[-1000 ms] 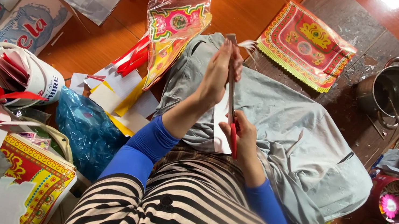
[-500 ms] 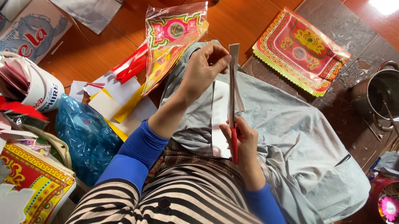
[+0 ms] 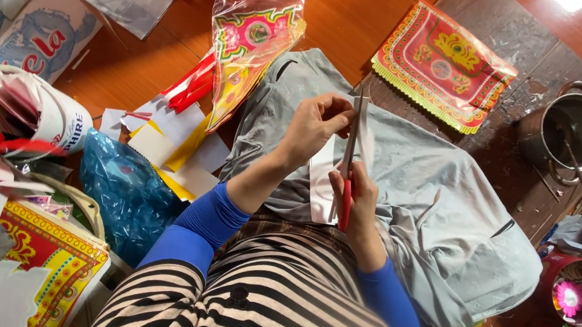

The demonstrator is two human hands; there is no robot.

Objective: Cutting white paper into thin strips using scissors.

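White paper strip [image 3: 321, 185] is pinched by left hand [image 3: 318, 124]; right hand [image 3: 356, 199] grip clasps red-handled scissors [image 3: 350, 158] upright.

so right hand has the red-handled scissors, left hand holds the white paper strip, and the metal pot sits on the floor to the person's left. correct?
Wrong on the pot only. The head view shows the metal pot on the person's right. The rest stands: the right hand has the red-handled scissors, and the left hand holds the white paper strip.
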